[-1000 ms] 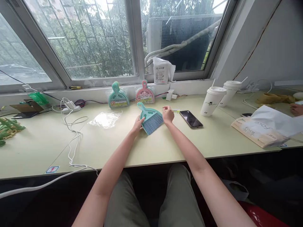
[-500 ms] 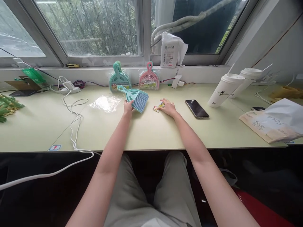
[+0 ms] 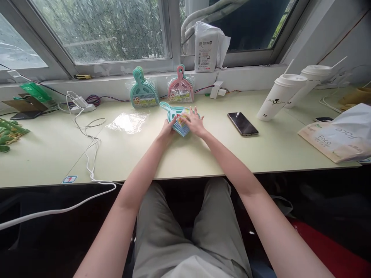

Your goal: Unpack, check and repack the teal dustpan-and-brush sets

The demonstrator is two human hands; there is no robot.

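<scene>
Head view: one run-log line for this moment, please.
left hand: grips teal brush set | right hand: presses label card on it | phone: right, apart

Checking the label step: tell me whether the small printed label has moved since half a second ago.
Yes. The label has left the desk beside the phone, moving left, away from it; the right hand presses it onto the teal brush set.

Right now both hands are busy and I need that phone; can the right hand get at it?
Probably yes: the phone lies flat just beside the right hand, with only bare table between them.
</scene>
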